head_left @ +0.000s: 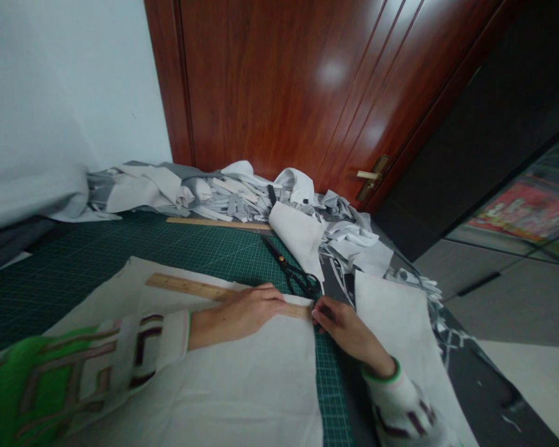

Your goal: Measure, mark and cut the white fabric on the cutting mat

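My left hand (245, 310) lies flat, fingers stretched out, pressing a wooden ruler (186, 287) onto a piece of white fabric (242, 385) spread on the green cutting mat (74, 261). My right hand (347, 329) is at the ruler's right end by the fabric's edge, fingers pinched together on something too small to name. Black scissors (291, 270) lie on the mat just beyond both hands.
A heap of grey and white fabric scraps (223, 189) lines the far edge of the mat, with a second wooden ruler (214, 222) in front of it. Another white fabric piece (395, 316) lies to the right. A red-brown wooden door (307, 87) stands behind.
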A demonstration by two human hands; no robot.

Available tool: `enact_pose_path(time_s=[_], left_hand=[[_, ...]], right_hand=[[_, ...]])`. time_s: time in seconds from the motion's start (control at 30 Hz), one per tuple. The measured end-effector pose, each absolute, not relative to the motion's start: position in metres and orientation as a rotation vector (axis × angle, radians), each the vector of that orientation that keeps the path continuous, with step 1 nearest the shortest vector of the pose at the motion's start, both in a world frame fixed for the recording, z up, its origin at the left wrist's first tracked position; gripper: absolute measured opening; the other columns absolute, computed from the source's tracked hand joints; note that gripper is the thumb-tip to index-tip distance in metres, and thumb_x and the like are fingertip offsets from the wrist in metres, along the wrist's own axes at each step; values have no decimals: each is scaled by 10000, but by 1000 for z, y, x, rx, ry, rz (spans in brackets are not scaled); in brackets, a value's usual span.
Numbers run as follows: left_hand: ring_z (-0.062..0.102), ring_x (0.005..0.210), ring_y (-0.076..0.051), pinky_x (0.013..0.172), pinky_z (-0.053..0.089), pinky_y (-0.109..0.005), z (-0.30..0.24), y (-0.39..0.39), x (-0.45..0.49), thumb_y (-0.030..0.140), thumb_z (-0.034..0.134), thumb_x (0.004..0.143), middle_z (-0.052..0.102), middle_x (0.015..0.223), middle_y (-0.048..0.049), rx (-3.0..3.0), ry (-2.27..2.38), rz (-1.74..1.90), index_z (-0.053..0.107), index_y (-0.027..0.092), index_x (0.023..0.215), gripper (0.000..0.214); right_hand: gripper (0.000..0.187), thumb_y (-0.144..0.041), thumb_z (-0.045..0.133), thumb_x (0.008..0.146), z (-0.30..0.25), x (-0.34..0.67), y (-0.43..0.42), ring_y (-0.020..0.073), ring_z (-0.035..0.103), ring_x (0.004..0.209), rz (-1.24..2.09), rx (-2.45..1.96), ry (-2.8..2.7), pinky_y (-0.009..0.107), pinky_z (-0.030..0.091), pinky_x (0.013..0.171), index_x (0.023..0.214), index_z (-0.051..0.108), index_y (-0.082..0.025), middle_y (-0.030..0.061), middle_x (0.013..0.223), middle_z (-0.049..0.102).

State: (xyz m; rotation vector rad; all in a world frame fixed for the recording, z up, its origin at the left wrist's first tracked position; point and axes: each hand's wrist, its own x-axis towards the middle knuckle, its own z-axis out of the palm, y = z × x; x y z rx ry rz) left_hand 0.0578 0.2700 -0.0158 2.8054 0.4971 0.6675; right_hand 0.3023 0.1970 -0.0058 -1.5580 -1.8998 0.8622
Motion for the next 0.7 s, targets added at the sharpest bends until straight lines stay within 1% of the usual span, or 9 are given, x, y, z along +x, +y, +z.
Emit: enact_pose_path(time_s=[0.1, 0.23, 0.37, 0.47, 0.7], left_hand=[[581, 972, -179, 883, 504, -292, -19, 270, 61, 103, 470, 979, 683, 1019, -70, 2873, 496, 703, 688, 135, 972, 220], [583, 968, -177, 876, 497, -278, -23, 269, 63, 100, 493, 971, 682, 1028, -63, 2921, 536, 716, 679, 134, 998, 192], [566, 992, -207, 889, 492, -316, -31, 269, 63, 76, 513, 947, 664, 1077, -65, 3039, 557, 637, 661, 133, 1036, 182], [560, 983, -216, 870, 500, -335, -33, 267, 63, 88, 517, 953, 661, 1061, -62, 3046, 574, 640, 656, 120, 1025, 160], [567, 970, -200, 859, 491, -314, -28, 263, 63, 70, 534, 945, 665, 1039, -64, 3027, 587, 715, 661, 120, 986, 143]], right_hand=[[184, -335, 489, 932, -7, 303, 197, 146, 614, 631, 848, -1566, -1892, 268, 472, 609, 816, 553, -207, -5, 717, 633], [202, -357, 490, 924, -7, 302, 198, 161, 617, 646, 874, -1552, -1858, 284, 482, 616, 810, 555, -203, 8, 727, 633], [212, -371, 487, 923, -7, 301, 198, 164, 612, 639, 888, -1557, -1827, 294, 485, 615, 812, 553, -202, 10, 726, 624], [212, -373, 486, 921, -7, 300, 197, 162, 610, 632, 882, -1573, -1823, 294, 483, 610, 811, 548, -203, 9, 724, 625], [226, -393, 459, 919, -10, 300, 198, 162, 617, 623, 848, -1578, -1827, 297, 491, 602, 811, 531, -207, 17, 726, 624]])
